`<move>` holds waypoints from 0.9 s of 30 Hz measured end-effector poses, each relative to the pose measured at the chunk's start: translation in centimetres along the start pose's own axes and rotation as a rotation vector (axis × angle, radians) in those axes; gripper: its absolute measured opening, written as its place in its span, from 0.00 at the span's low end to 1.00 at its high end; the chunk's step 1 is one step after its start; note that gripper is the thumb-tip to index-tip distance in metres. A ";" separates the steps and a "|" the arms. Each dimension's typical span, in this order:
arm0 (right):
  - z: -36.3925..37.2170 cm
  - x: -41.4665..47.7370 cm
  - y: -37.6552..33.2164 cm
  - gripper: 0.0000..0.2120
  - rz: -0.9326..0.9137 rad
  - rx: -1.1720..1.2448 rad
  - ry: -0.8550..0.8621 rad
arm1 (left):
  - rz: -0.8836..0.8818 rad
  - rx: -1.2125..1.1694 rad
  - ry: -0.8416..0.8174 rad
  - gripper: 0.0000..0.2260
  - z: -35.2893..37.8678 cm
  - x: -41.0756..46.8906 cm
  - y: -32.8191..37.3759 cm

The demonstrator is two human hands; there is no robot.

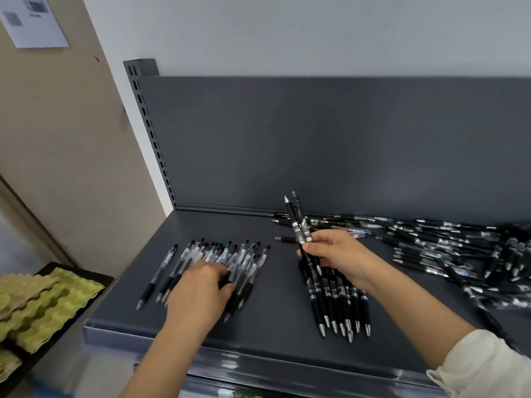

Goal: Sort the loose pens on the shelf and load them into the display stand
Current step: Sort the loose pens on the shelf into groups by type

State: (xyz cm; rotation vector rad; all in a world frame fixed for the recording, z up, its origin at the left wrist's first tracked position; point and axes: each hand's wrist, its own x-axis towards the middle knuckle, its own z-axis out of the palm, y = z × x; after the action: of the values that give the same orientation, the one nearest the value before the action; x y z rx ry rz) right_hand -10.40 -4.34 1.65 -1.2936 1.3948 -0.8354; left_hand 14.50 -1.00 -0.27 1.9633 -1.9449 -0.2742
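On the dark grey shelf [275,334] lie three groups of pens. A row of clear-barrelled pens [247,254] lies at the left, and my left hand [201,291] rests palm-down on it, fingers curled over some pens. A neat row of black pens [339,305] lies in the middle, tips toward me. My right hand [336,254] hovers above that row and grips two black pens [298,222] that point up and away. A loose heap of mixed pens [448,245] spreads over the right of the shelf. No display stand is in view.
The shelf's grey back panel [316,145] rises behind the pens, with a slotted upright [149,130] at its left. Green and beige egg trays [48,305] are stacked low at the left. The shelf's front lip [258,357] runs near me.
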 end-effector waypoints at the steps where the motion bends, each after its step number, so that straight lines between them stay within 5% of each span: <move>1: -0.1 -0.4 0.0 0.05 0.001 0.026 -0.012 | 0.011 0.002 0.027 0.15 0.1 0.0 0.4; 8: -1.0 -3.9 -0.3 0.05 -0.014 0.119 -0.094 | 0.345 -0.389 0.136 0.16 0.4 0.2 7.6; 13: -2.3 -5.8 0.2 0.05 -0.016 0.194 -0.106 | 0.120 -0.760 -0.103 0.14 0.6 0.9 11.1; 17: -3.2 -6.8 1.1 0.06 -0.001 0.191 -0.095 | 0.031 -0.998 -0.285 0.01 1.1 0.5 13.0; 21: -4.3 -7.6 1.8 0.08 0.010 0.206 -0.041 | -0.004 -1.096 -0.334 0.04 1.5 0.4 13.7; 24: -5.5 -8.0 2.4 0.07 0.037 0.241 0.066 | 0.084 -1.132 -0.199 0.01 0.8 0.2 13.5; 27: -6.5 -8.5 3.2 0.08 0.079 0.284 0.143 | 0.280 -0.906 0.059 0.07 0.1 0.1 12.7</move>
State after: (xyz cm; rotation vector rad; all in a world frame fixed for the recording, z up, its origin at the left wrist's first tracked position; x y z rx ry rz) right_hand -18.29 3.57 2.03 -0.9714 1.3708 -1.0463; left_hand 2.77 -0.89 4.49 1.0882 -1.5953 -0.8299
